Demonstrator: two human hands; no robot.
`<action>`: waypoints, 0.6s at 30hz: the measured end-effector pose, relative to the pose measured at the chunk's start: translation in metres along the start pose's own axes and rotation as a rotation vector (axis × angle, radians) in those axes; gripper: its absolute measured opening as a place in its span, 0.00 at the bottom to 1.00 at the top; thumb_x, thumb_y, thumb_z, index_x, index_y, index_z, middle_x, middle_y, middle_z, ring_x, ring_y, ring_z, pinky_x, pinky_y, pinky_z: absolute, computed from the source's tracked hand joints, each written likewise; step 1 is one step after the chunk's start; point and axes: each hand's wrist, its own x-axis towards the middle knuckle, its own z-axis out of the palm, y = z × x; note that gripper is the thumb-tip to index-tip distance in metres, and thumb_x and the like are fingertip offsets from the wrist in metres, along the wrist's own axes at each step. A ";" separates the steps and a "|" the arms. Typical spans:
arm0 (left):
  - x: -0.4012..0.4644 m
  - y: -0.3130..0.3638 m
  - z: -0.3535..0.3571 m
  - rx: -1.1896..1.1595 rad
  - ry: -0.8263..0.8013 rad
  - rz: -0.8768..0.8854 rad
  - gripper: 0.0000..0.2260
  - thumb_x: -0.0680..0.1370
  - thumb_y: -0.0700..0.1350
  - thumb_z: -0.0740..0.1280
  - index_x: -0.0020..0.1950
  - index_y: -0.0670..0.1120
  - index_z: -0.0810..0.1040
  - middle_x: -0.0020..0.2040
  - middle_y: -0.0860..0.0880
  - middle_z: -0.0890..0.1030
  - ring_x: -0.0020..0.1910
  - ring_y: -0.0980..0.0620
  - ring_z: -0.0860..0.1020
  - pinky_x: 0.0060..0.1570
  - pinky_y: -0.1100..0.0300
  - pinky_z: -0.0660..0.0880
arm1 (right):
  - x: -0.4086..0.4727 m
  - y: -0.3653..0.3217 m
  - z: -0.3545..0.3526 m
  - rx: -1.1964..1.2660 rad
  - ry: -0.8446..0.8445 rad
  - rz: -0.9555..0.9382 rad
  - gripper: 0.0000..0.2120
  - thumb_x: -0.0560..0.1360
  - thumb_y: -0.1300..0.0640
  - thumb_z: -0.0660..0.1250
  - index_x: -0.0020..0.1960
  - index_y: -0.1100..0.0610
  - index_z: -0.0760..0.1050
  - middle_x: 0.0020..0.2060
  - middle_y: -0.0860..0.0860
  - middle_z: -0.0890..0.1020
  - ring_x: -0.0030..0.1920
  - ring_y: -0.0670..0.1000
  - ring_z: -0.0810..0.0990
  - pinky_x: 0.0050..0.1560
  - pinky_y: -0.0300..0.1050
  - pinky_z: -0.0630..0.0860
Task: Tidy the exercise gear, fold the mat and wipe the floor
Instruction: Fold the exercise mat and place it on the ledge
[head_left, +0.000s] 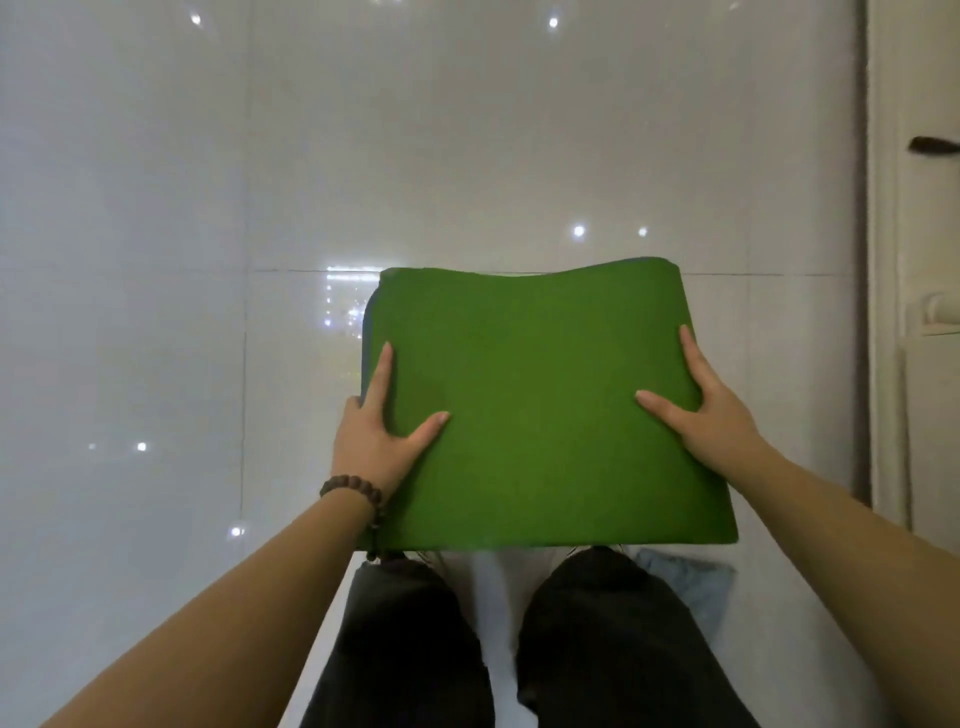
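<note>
1. Furthest left of my grip I see the glossy pale tiled floor (130, 260), dotted with small bright reflections; a grout line runs across it and passes behind the far edge of the mat.
2. My left wrist carries a dark beaded bracelet (353, 488), just behind the hand; the bare forearm reaches in from the lower left corner.
3. The left hand (376, 431) grasps the left edge of the mat; the thumb lies flat on the top face, the forefinger stretches along the edge, and the other fingers go under the edge where I cannot see them.
4. Between my two hands sits the folded green mat (535, 405), held up off the floor in front of my body; a blue layer shows along its left side and at the far edge, which bows slightly upward.
5. Below the grip, nearer my body, are my dark trousers (415, 639), both legs in view; the near edge of the mat hides my feet.
6. The right hand (701, 415) grasps the right edge of the mat in the same way; thumb on top, forefinger along the edge, remaining fingers hidden beneath.
7. Under my right forearm a pale blue cloth (691, 577) lies on the floor, beside my right leg.
8. Furthest right of the grip stands a white door frame (883, 260), with a dark handle (932, 145) poking in from the picture's edge.
</note>
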 end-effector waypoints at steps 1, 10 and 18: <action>-0.019 0.010 -0.019 -0.002 -0.004 -0.006 0.44 0.69 0.62 0.72 0.75 0.69 0.46 0.51 0.47 0.70 0.46 0.50 0.71 0.54 0.57 0.70 | -0.023 -0.012 -0.008 0.008 0.000 0.005 0.43 0.71 0.45 0.70 0.74 0.32 0.45 0.72 0.47 0.65 0.67 0.54 0.70 0.66 0.51 0.68; -0.157 0.144 -0.194 0.008 0.020 0.056 0.43 0.68 0.64 0.72 0.75 0.69 0.48 0.51 0.47 0.72 0.45 0.51 0.72 0.51 0.60 0.71 | -0.201 -0.157 -0.118 0.114 0.016 -0.002 0.42 0.72 0.47 0.70 0.74 0.34 0.46 0.72 0.47 0.66 0.66 0.53 0.71 0.64 0.46 0.67; -0.262 0.241 -0.303 0.029 0.068 0.199 0.42 0.69 0.62 0.72 0.76 0.66 0.51 0.50 0.46 0.71 0.46 0.50 0.71 0.54 0.58 0.70 | -0.340 -0.235 -0.204 0.202 0.103 -0.075 0.42 0.71 0.45 0.71 0.74 0.34 0.48 0.71 0.45 0.67 0.67 0.50 0.70 0.67 0.48 0.67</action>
